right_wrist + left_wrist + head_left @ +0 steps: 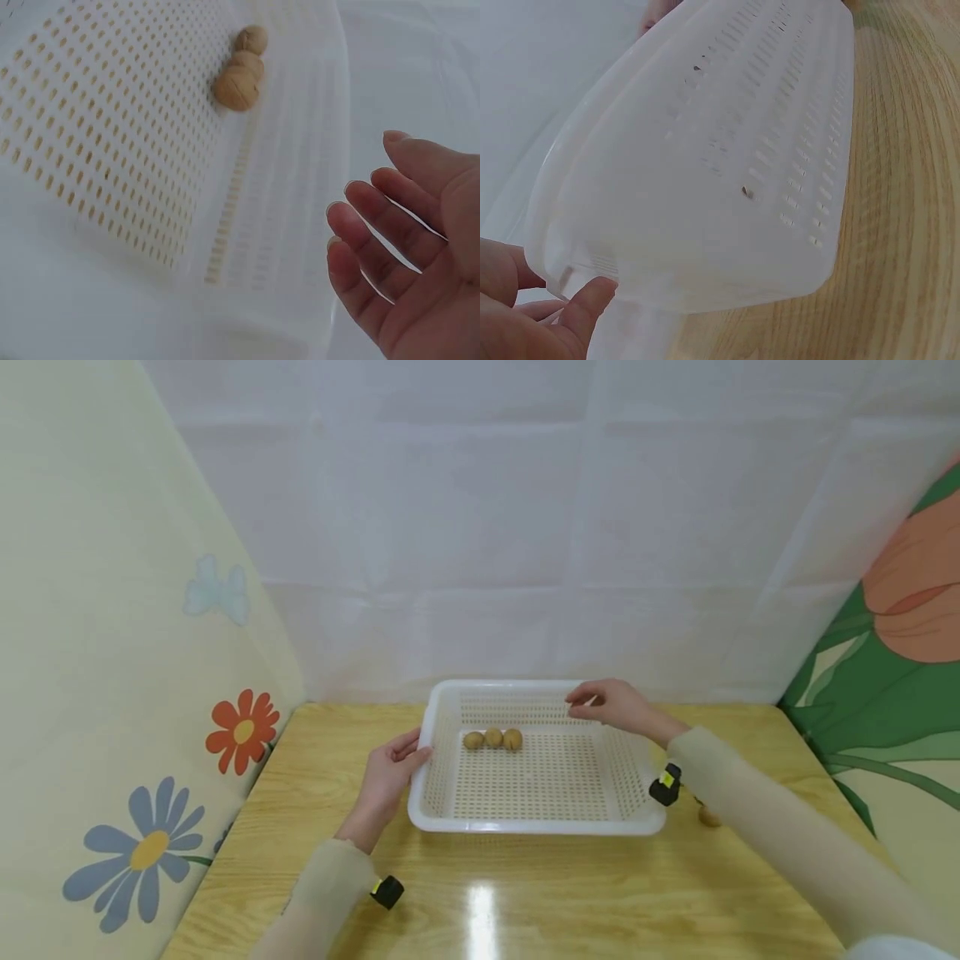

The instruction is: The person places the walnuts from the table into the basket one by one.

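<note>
A white plastic basket (536, 827) with slotted walls stands in the middle of the table. Three walnuts (493, 738) sit side by side on its floor, against the far wall towards the left; the right wrist view shows the same row of walnuts (238, 88). My left hand (385, 779) holds the basket's left rim, its thumb and fingers on either side of the edge in the left wrist view. Over the far right rim is my right hand (618, 704), fingers loosely bent and spread, with nothing in it.
Right of the basket, a walnut (708, 816) lies on the wooden table (570, 902), partly covered by the right forearm. A white sheet (480, 527) hangs close behind the basket. Panels with painted flowers border the table on the left and right.
</note>
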Available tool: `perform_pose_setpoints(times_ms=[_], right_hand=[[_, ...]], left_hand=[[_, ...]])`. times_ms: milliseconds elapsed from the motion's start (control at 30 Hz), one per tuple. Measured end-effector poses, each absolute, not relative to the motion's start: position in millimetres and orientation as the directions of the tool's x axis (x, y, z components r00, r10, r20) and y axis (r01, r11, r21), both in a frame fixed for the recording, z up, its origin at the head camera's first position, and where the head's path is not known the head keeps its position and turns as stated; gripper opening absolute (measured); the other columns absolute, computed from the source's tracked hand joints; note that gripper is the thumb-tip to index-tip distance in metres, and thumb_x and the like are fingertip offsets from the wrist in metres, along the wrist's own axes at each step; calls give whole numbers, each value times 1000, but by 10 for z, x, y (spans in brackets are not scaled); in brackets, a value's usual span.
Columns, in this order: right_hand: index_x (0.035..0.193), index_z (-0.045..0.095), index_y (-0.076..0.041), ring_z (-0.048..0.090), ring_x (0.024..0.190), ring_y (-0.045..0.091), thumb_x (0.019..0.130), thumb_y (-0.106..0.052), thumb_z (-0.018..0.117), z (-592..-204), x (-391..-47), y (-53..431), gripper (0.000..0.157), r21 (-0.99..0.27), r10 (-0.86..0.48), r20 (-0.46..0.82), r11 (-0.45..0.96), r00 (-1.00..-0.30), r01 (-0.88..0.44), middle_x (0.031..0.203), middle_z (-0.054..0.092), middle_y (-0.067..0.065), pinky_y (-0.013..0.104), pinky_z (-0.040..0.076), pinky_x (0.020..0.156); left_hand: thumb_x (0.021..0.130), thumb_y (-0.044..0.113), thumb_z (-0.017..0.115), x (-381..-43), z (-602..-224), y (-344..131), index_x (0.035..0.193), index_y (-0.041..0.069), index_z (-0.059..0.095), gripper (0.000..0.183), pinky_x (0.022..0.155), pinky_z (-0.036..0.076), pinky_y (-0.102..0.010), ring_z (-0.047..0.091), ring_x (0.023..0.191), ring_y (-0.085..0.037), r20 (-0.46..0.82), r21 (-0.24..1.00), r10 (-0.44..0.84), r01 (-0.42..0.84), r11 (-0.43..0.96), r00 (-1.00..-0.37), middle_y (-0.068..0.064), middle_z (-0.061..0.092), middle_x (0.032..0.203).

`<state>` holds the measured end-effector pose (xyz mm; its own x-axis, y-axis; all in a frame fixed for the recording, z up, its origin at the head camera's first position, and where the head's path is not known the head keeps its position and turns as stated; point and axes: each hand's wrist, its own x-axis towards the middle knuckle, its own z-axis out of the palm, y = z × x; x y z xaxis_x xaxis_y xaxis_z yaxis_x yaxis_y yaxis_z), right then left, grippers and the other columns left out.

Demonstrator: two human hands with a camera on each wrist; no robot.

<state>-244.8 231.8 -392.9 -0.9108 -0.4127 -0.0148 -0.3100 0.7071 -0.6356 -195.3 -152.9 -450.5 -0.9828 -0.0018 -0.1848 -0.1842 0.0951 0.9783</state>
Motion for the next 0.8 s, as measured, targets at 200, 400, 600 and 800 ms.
perform_pose_setpoints(times_ms=[200, 400, 600, 800], right_hand=[[129, 70, -3, 70, 98, 26, 103, -27, 68, -3859, -2381, 2692, 36, -636, -339, -8, 728, -941, -257, 122, 72, 17, 33, 58, 74], [131, 66, 2, 69, 103, 32, 104, -25, 66, -3923, -2248, 3090, 38, -647, -297, 12, 726, -955, -234, 125, 70, 23, 34, 59, 76], [134, 64, 3, 67, 107, 37, 105, -26, 64, -4098, -2104, 3481, 41, -633, -254, -2, 749, -967, -195, 128, 67, 26, 47, 62, 81], [134, 63, 7, 68, 104, 39, 106, -23, 63, -4252, -2020, 3783, 41, -625, -210, -3, 764, -978, -162, 127, 67, 29, 37, 59, 77]], left_hand=[[102, 7, 66, -1931, -4494, -1511, 147, -4, 54, 48, 91, 60, -27, 65, 121, -29, -163, 982, -29, -165, 96, -986, -27, 60, 142], [103, 8, 65, -1891, -4489, -1512, 147, -4, 53, 48, 93, 60, -28, 64, 123, -32, -168, 981, -37, -170, 88, -985, -27, 60, 142], [103, 8, 65, -1891, -4511, -1539, 149, -2, 52, 49, 93, 60, -27, 64, 125, -32, -179, 980, -40, -182, 82, -983, -26, 60, 143], [103, 9, 65, -1911, -4526, -1558, 150, 0, 52, 49, 93, 60, -27, 64, 123, -27, -198, 977, -41, -201, 75, -979, -24, 60, 145]])
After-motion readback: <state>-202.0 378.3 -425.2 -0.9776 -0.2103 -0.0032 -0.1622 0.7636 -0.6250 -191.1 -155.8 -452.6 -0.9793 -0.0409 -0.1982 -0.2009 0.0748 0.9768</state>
